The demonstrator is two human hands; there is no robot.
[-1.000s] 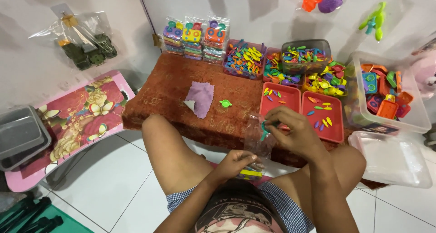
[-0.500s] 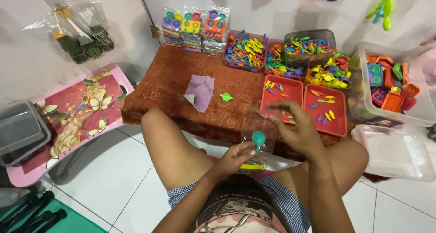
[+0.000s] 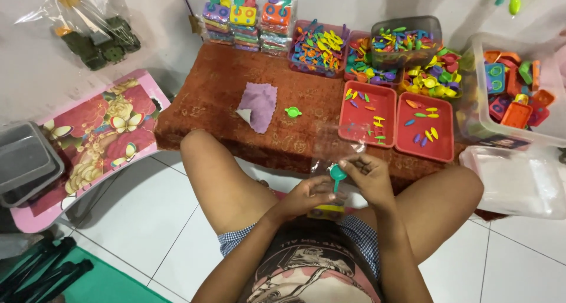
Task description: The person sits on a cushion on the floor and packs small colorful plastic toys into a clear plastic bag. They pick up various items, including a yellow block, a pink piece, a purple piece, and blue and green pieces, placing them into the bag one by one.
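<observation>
While the left hand (image 3: 306,195) steadies a clear bag (image 3: 337,146), right-hand fingers (image 3: 352,166) pinch a teal scoop (image 3: 337,174).

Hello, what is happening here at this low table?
A person sits on the floor before a low table with a brown cloth. The right hand pinches a small teal plastic piece at a clear plastic bag, and the left hand supports it from below. Two red trays of small coloured pieces lie just beyond the hands.

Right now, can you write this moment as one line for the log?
left hand: holds clear bag | right hand: pinches teal scoop | both hands over lap | red trays on table ahead
</observation>
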